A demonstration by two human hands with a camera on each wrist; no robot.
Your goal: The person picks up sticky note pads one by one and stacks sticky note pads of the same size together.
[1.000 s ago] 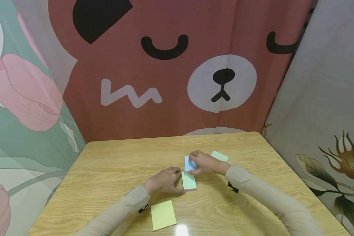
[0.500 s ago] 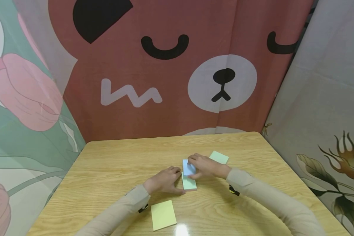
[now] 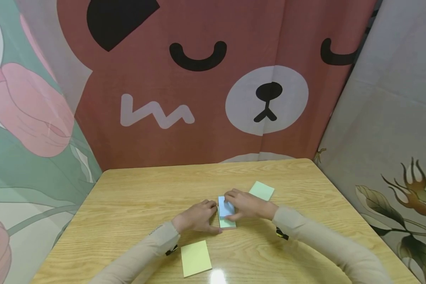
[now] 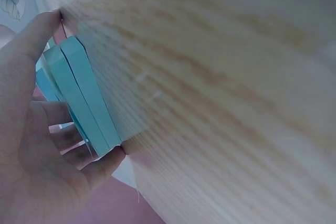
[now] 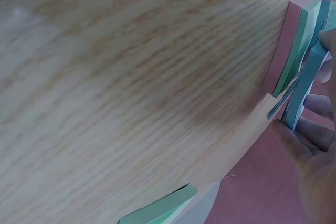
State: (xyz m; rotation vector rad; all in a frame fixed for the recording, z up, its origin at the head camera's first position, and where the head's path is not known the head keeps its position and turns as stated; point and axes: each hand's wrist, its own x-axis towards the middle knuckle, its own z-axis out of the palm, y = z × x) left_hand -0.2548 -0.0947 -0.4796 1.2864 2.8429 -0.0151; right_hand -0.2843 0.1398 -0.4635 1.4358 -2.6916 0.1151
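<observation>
As I view the table (image 3: 138,193) remotely through the head camera, I see both hands at work just below the frame's centre. The right hand (image 3: 249,204) pinches a blue pad (image 3: 224,212) between thumb and fingers, over a green pad (image 3: 228,224); whether the two pads touch, I cannot tell. The left hand (image 3: 197,217) spans that green pad, thumb and fingertip at opposite ends; the right wrist view shows a pink layer (image 5: 284,48) beneath it. A yellow pad (image 3: 196,258) lies at lower centre, a second green pad (image 3: 262,191) right of centre.
</observation>
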